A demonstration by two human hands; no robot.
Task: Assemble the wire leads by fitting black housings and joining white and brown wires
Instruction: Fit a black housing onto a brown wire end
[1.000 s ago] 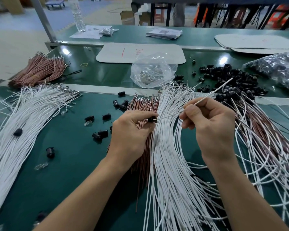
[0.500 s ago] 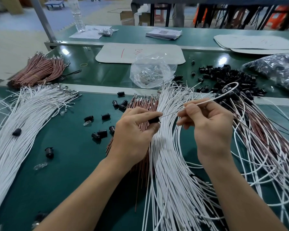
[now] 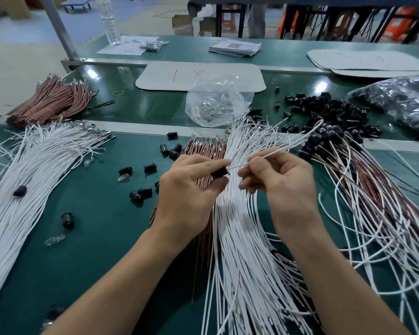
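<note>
We see the left hand (image 3: 186, 189) above the middle of the green worktop (image 3: 94, 238). Its thumb and forefinger pinch a small black housing (image 3: 219, 172), and the other fingers curl loosely beneath. The right hand (image 3: 283, 182) is just beside it, with thumb and forefinger closed on a single white wire (image 3: 276, 151). The wire's near end meets the housing, while its far end runs up to the right and curls over near a heap of black housings (image 3: 324, 110). We cannot tell whether the wire's tip sits inside the housing or only touches its mouth.

Both hands hang over a long bundle of white wires (image 3: 240, 250). A bundle of brown wires (image 3: 203, 151) lies just left of it, partly under the left hand. Loose housings (image 3: 140, 192) are scattered on the worktop to the left. At the far right lies a tangle of white and brown leads (image 3: 373, 201) — their black ends toward the heap. A second white bundle (image 3: 22, 177) spreads across the far left.
</note>
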